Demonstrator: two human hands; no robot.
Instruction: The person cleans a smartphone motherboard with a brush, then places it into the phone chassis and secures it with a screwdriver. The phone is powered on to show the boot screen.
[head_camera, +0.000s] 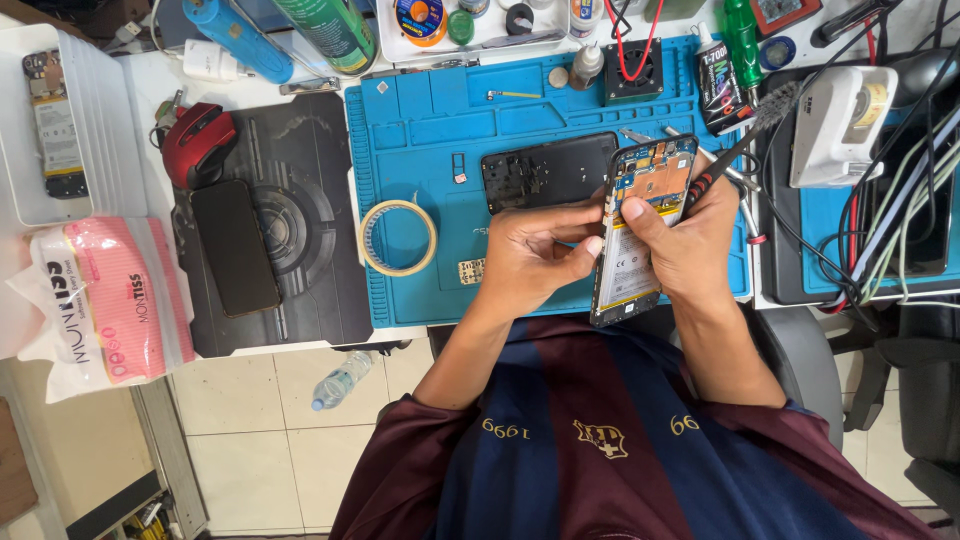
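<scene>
Opened phone (640, 232) sits over near edge of blue mat (420, 150), pinched by my left hand (535, 255) fingertips; my right hand (690, 235) grips its side plus screwdriver (735, 150). Best keep phone steady, thumb light on board. Back cover (548, 170) lies just beyond.

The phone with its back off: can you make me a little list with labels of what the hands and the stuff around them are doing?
Phone: opened phone, insides showing, held tilted over the blue mat
Left hand: left hand grips the phone's left edge
Right hand: right hand holds the phone's right side and a black tool, thumb on the insides
On mat: black back cover, tape roll
Left of mat: dark phone, red mouse
</scene>
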